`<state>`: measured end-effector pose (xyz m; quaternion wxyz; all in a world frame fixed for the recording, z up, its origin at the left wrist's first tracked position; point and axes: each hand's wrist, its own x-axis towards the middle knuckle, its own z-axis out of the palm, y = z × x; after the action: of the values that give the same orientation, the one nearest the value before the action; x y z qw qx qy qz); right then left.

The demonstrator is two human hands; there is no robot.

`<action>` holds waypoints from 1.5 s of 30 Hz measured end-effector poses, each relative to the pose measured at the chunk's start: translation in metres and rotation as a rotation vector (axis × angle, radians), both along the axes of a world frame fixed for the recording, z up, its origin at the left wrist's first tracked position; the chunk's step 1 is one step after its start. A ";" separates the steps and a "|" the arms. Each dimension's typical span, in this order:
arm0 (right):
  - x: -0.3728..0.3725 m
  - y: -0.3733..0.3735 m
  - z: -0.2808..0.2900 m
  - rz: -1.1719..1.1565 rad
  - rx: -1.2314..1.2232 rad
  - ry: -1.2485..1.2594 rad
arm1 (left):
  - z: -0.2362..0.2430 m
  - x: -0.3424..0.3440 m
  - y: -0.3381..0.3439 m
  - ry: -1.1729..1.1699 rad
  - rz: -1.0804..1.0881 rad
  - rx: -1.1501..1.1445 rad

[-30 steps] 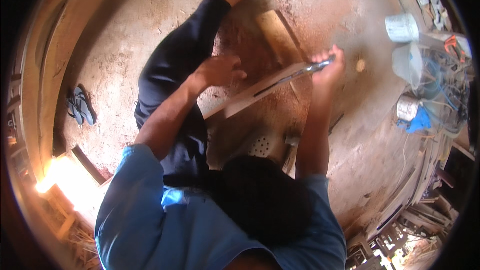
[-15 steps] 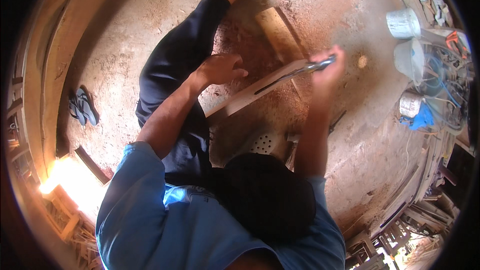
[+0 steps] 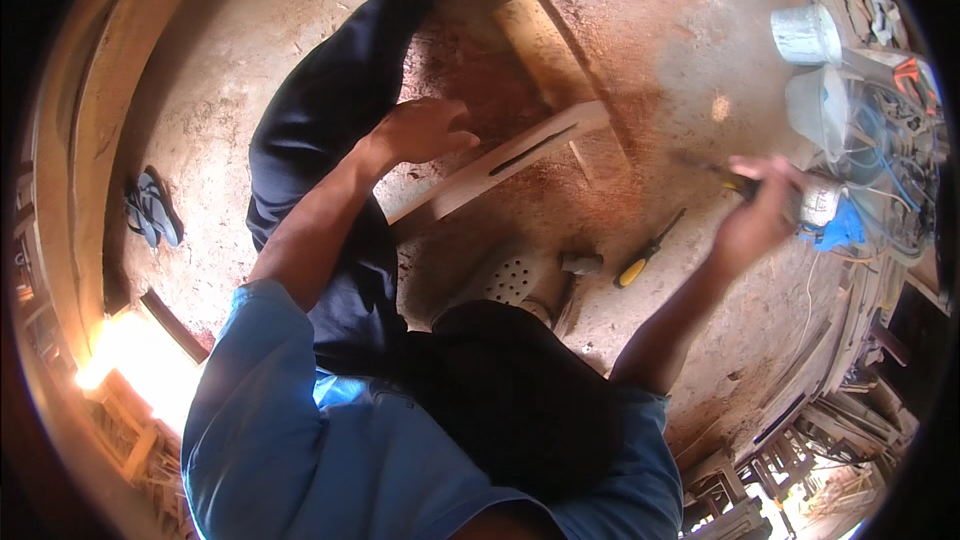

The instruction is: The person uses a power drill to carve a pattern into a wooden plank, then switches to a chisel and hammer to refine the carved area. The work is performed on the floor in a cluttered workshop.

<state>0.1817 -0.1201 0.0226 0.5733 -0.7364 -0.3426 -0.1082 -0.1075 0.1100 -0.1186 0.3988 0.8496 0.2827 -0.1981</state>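
Observation:
A pale wooden piece with a long dark slot lies slantwise in front of me, its far end over a wider board on the floor. My left hand is just beside the piece's upper edge, thumb and fingers apart with nothing seen in them. Out to the right, my right hand grips a tool with a black and yellow handle; its blade is smeared by motion, so its exact kind is unclear. On the floor between that arm and the wood lies another tool with a yellow and black handle and a dark blade.
A dark tool head rests near my perforated grey shoe. White buckets, tangled cables and a blue cloth line the right side. Flip-flops lie at left by long planks. Scrap wood is piled at lower right.
My right hand has moved from the slotted wood's far end out to the right and nearer me, a tool in its grip. The left hand stays beside the wood. The view has shifted slightly.

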 end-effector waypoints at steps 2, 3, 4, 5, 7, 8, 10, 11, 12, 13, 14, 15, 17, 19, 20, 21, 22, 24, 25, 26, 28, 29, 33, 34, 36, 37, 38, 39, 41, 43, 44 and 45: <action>0.009 -0.007 -0.037 -0.081 -0.030 0.440 | -0.003 -0.001 -0.003 -0.014 0.013 0.021; 0.013 -0.013 -0.051 -0.061 0.060 0.532 | -0.005 -0.003 -0.004 -0.034 0.027 0.038; 0.013 -0.022 -0.062 -0.080 0.157 0.638 | -0.007 -0.004 -0.005 -0.034 0.032 0.058; 0.016 -0.031 -0.071 -0.136 0.286 0.758 | -0.010 -0.005 -0.004 -0.052 0.047 0.061; 0.028 -0.053 -0.084 -0.186 0.244 0.736 | -0.014 -0.004 -0.002 -0.063 0.028 0.081; 0.039 -0.065 -0.091 -0.208 0.251 0.700 | -0.015 -0.004 0.000 -0.065 0.037 0.054; 0.069 -0.092 -0.110 -0.219 0.390 0.709 | -0.016 -0.002 0.001 -0.074 0.039 0.011; 0.085 -0.104 -0.126 -0.347 0.485 0.833 | -0.016 -0.002 0.000 -0.067 0.037 0.039; 0.101 -0.115 -0.145 -0.439 0.596 0.944 | -0.016 -0.002 -0.002 -0.058 0.047 0.022; 0.115 -0.127 -0.165 -0.515 0.707 1.025 | -0.017 -0.002 -0.004 -0.030 0.059 0.000; 0.122 -0.136 -0.189 -0.547 0.813 1.149 | -0.019 -0.001 -0.009 -0.074 0.077 -0.034; 0.126 -0.143 -0.213 -0.604 0.894 1.238 | -0.023 -0.001 -0.013 -0.093 0.122 -0.072; 0.127 -0.155 -0.253 -0.557 1.001 1.328 | -0.034 -0.002 -0.024 -0.037 0.243 -0.374; 0.111 -0.157 -0.282 -0.547 0.940 1.331 | -0.049 -0.004 -0.037 0.077 0.352 -0.434; 0.101 -0.155 -0.290 -0.450 1.033 1.308 | -0.055 -0.004 -0.037 0.099 0.283 -0.376; 0.088 -0.153 -0.292 -0.446 0.932 1.409 | -0.061 -0.001 -0.038 0.190 0.221 -0.332; 0.073 -0.150 -0.290 -0.439 0.826 1.505 | -0.065 -0.002 -0.039 0.296 0.280 -0.417; 0.032 -0.146 -0.276 -0.344 0.569 1.491 | -0.065 0.000 -0.041 0.207 0.348 -0.425; -0.001 -0.138 -0.270 -0.265 0.429 1.382 | -0.061 -0.001 -0.043 0.185 0.376 -0.428; -0.026 -0.131 -0.261 -0.166 0.239 1.381 | -0.056 0.000 -0.048 0.008 0.387 -0.428; -0.080 -0.109 -0.250 -0.002 -0.017 1.283 | -0.037 0.000 -0.056 -0.068 0.335 -0.415; -0.102 -0.097 -0.247 0.085 -0.068 1.174 | -0.028 -0.002 -0.068 -0.162 0.311 -0.335; -0.156 -0.059 -0.236 0.005 -0.356 0.759 | -0.004 0.002 -0.104 -0.136 0.287 -0.010; -0.161 -0.054 -0.232 -0.013 -0.376 0.742 | -0.002 0.003 -0.109 -0.074 0.283 0.027; -0.157 -0.052 -0.224 -0.062 -0.390 0.699 | -0.004 0.005 -0.115 -0.006 0.279 0.086; -0.150 -0.058 -0.221 -0.090 -0.383 0.679 | -0.007 0.006 -0.117 0.009 0.281 0.127; -0.141 -0.065 -0.218 -0.097 -0.375 0.649 | -0.009 0.007 -0.117 0.023 0.290 0.166; -0.130 -0.076 -0.216 -0.281 -0.327 0.618 | -0.012 0.007 -0.117 0.015 0.283 0.188; -0.100 -0.111 -0.218 -0.551 -0.321 0.478 | -0.014 0.007 -0.116 0.009 0.300 0.220; -0.073 -0.153 -0.224 -0.706 -0.456 0.361 | -0.014 0.008 -0.117 -0.043 0.302 0.194; -0.065 -0.171 -0.227 -0.753 -0.541 0.324 | -0.013 0.009 -0.119 -0.055 0.310 0.174; -0.062 -0.185 -0.231 -0.749 -0.643 0.429 | -0.011 0.010 -0.120 -0.014 0.322 0.183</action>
<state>0.1200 -0.3048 -0.2084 0.2980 -0.9522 0.0524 -0.0419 -0.0977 -0.0103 -0.1300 0.3484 0.8273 0.4293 -0.0994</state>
